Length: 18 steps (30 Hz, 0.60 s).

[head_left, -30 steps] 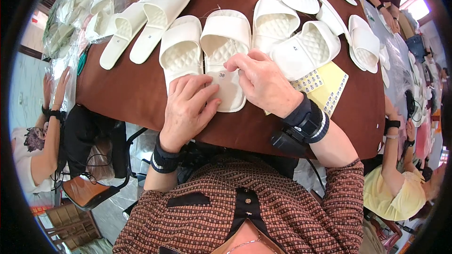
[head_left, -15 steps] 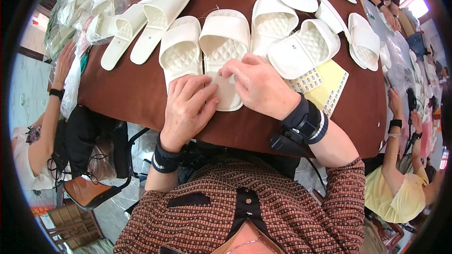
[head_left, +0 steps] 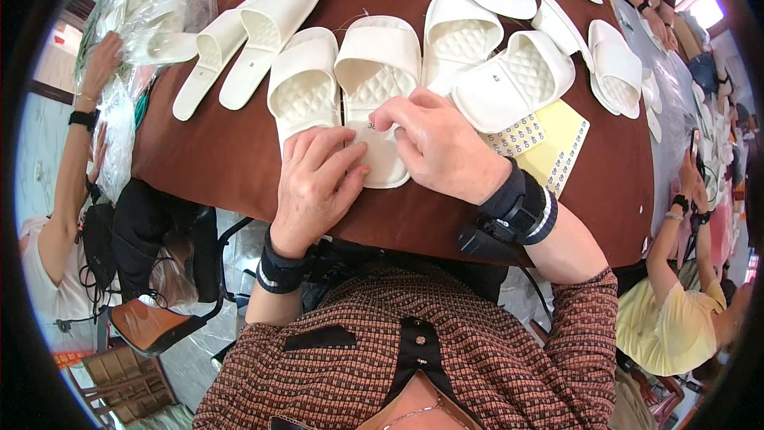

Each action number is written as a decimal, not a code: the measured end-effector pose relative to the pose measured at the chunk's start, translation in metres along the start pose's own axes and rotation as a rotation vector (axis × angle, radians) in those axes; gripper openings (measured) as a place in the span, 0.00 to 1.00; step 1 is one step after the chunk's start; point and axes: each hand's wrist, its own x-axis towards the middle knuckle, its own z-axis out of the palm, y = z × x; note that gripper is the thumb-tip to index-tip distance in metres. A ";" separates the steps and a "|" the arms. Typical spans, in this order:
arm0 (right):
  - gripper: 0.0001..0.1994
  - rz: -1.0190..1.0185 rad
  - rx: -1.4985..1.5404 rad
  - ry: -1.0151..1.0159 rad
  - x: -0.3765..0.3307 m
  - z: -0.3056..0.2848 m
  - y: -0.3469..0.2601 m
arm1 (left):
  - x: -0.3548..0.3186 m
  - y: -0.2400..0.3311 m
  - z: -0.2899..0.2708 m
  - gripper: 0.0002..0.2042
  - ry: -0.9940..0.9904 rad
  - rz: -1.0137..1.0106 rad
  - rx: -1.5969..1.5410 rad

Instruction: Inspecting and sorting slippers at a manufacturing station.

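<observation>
Compared with half a second earlier, at far left a co-worker's bare hand [head_left: 102,60] has moved up along the crumpled clear plastic wrapping [head_left: 119,163], whose upper edge has drawn back leftward. At centre, the wearer's left hand [head_left: 318,171] is almost unchanged: unclenched and palm down, its fingers lie over the heel of one slipper and the near edge of its neighbour. The wearer's right hand [head_left: 442,143] is likewise nearly stationary, its thumb and bent forefinger drawn together over the second sole; whether anything is pinched there cannot be told. More of a small dark printed mark [head_left: 372,126] now shows beside these fingertips. At far right, the raised hands of a co-worker in a yellow top [head_left: 668,326] have come closer together.

The slippers lie side by side on the brown cloth-covered worktop [head_left: 207,167], toes pointing away from the wearer. The left white open-toed slipper [head_left: 302,64] has a broad smooth strap and quilted footbed, its heel hidden by the hand. The right white open-toed slipper [head_left: 378,44] matches it, with a smooth, rounded heel carrying the mark.
</observation>
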 end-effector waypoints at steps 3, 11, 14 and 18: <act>0.14 0.001 -0.004 -0.006 0.000 0.003 0.003 | -0.001 0.000 0.000 0.12 -0.005 0.000 -0.001; 0.08 -0.043 0.049 0.023 0.001 0.004 -0.002 | 0.000 -0.001 0.000 0.12 -0.001 0.009 0.000; 0.08 -0.004 -0.032 0.037 0.002 0.002 0.004 | 0.001 -0.001 0.000 0.12 -0.002 0.011 0.010; 0.12 0.028 0.039 -0.038 0.000 -0.003 -0.006 | 0.000 0.000 -0.001 0.11 0.008 0.006 0.002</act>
